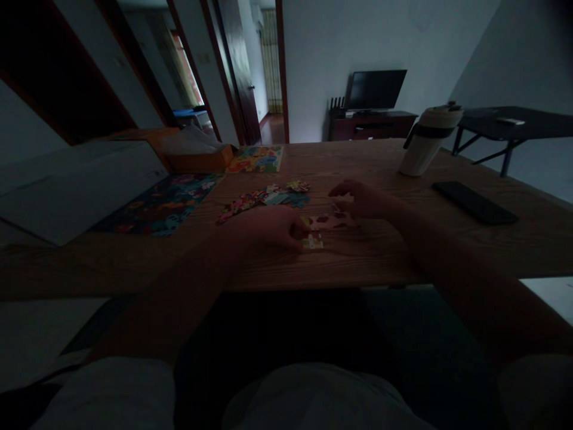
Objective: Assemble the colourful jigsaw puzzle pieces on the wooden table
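A partly joined strip of jigsaw puzzle (332, 221) lies on the wooden table, with pink and dark brown patches and a yellow-green and white part at its near left. My left hand (280, 226) curls at its left edge, thumb and forefinger bent round the yellow-green jigsaw pieces (313, 240). Just above the strip's far right side is my right hand (358, 200), its fingers bent together with a small pale jigsaw piece (335, 207) at the tips. Beyond my left hand spreads a heap of loose jigsaw pieces (250, 202), in pink, green, teal and yellow.
At the left stand a white box (80, 179) and an orange box (197, 160). A dark patterned sheet (156, 206) and a colourful picture sheet (257, 159) lie beside them. To the right are a pale flask (425, 143) and a black phone (474, 203) on the table (447, 245).
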{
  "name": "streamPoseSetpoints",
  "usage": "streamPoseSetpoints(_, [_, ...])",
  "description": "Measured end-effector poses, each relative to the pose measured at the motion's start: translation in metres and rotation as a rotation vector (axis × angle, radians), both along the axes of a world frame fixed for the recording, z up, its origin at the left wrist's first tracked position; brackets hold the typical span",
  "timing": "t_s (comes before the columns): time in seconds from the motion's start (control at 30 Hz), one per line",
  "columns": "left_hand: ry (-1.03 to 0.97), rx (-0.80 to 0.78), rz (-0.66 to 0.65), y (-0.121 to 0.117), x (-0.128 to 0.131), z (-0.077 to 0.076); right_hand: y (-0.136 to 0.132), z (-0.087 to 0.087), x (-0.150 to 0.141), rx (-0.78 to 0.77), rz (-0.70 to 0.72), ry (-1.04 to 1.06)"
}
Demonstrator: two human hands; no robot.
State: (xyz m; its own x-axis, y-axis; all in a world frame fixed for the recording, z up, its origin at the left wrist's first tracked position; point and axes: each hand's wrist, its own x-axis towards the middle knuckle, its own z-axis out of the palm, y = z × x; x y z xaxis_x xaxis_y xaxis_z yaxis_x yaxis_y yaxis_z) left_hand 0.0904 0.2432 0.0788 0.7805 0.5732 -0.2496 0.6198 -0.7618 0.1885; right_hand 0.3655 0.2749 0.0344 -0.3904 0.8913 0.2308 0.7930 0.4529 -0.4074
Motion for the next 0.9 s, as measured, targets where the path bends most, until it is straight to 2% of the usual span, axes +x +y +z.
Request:
streamPoseSetpoints(0.13, [-0.004,-0.015,0.020,0.003,-0.002,0.000,0.009,0.001,0.014,-0.025,-0.240,-0.016])
streamPoseSetpoints(0.23, [-0.007,-0.018,0.033,0.004,-0.001,-0.002,0.013,0.002,0.020,-0.085,-0.343,-0.071])
streamPoseSetpoints(0.4, [-0.031,0.013,0.034,0.002,0.004,-0.007,0.014,-0.001,0.020,-0.193,-0.346,-0.081])
streamPoseSetpoints(0.53, [-0.071,0.019,0.034,0.008,-0.002,-0.004,0.016,-0.008,0.019,-0.218,-0.299,-0.070])
streamPoseSetpoints(0.63, [-0.186,0.157,0.171,0.031,-0.023,0.000,0.019,-0.012,0.018,-0.244,-0.267,-0.075])
streamPoseSetpoints(0.73, [-0.342,0.332,0.425,0.065,-0.055,0.000,0.019,-0.013,0.018,-0.262,-0.246,-0.081])
streamPoseSetpoints(0.8, [-0.330,0.310,0.620,0.084,-0.074,-0.004,0.018,-0.013,0.017,-0.280,-0.242,-0.080])
streamPoseSetpoints(0.9, [-0.285,0.272,0.710,0.099,-0.089,-0.016,0.018,-0.013,0.016,-0.325,-0.247,-0.070])
